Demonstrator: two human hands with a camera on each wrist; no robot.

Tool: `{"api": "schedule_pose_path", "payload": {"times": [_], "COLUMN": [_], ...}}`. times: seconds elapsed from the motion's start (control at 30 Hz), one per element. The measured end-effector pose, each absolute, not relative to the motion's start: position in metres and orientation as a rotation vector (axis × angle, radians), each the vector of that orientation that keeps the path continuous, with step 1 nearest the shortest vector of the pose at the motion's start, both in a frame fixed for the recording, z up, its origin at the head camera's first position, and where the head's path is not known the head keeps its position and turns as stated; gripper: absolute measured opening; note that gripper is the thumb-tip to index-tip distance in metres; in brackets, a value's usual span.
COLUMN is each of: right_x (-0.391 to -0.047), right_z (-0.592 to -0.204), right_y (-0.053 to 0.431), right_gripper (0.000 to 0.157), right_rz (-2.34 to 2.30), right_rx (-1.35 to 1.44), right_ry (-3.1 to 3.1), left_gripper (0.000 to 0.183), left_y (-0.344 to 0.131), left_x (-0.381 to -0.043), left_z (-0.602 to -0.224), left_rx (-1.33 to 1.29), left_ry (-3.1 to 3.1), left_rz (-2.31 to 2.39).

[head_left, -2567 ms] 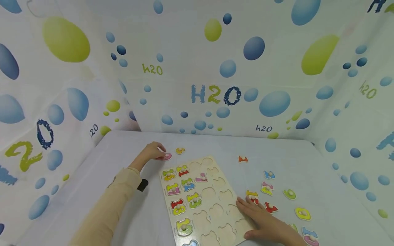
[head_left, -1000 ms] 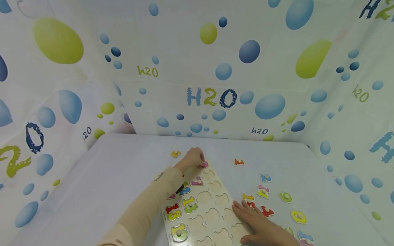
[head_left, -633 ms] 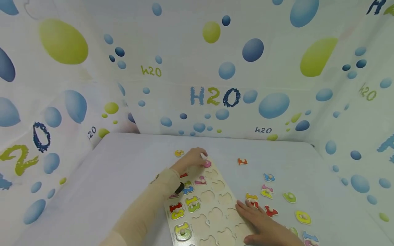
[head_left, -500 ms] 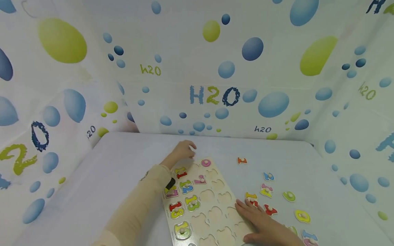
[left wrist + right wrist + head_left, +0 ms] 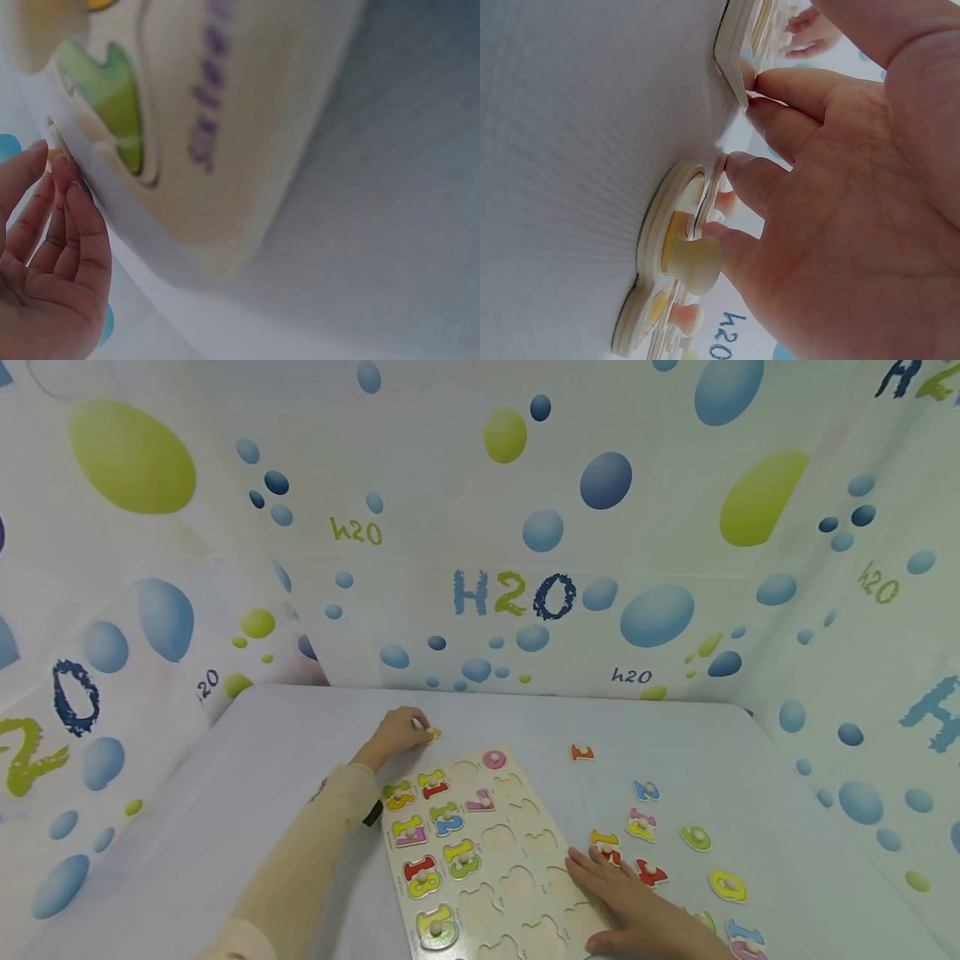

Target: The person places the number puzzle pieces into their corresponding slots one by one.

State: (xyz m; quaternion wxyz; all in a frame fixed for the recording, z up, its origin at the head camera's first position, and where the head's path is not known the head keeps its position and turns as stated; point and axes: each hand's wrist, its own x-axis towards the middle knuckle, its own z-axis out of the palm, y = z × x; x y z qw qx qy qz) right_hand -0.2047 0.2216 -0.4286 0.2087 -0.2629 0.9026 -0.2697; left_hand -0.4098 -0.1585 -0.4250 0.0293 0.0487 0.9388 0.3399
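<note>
At the far left corner of the wooden number puzzle board point(image 5: 498, 881), my left hand point(image 5: 396, 735) pinches the knob of a small yellow-orange puzzle piece point(image 5: 433, 734). In the left wrist view, the thumb and fingers point(image 5: 90, 232) meet at that knob, and the piece shows edge-on. My right hand point(image 5: 637, 906) lies with fingers extended along the board's right edge, fingertips at the board in the right wrist view. A pink 0 piece point(image 5: 494, 760) sits in a far recess of the board. A pink 7 piece point(image 5: 481, 801) and several two-digit pieces fill recesses on the left.
Loose number pieces lie right of the board: an orange-red 1 point(image 5: 581, 752), a blue 2 point(image 5: 646, 790), a green piece point(image 5: 696, 837), a yellow 0 point(image 5: 728, 886) and several more. A red 4 point(image 5: 651, 872) is beside my right fingers. A patterned curtain point(image 5: 420, 552) hangs behind the table.
My left hand carried the pink 0 piece from the table to the board's far recess and let go. It then moved back left and took hold of the yellow-orange piece. The right hand stayed.
</note>
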Motion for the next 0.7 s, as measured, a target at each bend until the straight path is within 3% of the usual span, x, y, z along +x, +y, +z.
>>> {"api": "schedule_pose_path", "payload": {"times": [0.23,0.7], "right_x": [-0.205,-0.204], "right_z": [-0.428,-0.429], "right_y": [0.220,0.222], "right_gripper": [0.086,0.086], "right_rz": [-0.749,-0.702], "right_rx": [-0.723,-0.797], "right_ry": [2.509,2.556], "left_gripper": [0.008,0.009], "left_y": [-0.151,-0.122], "left_x": [-0.409,-0.387], "left_z": [-0.420,-0.396], "left_rx": [0.293,0.347], "left_ry": [2.993,2.814], "left_rz": [0.898,1.033]}}
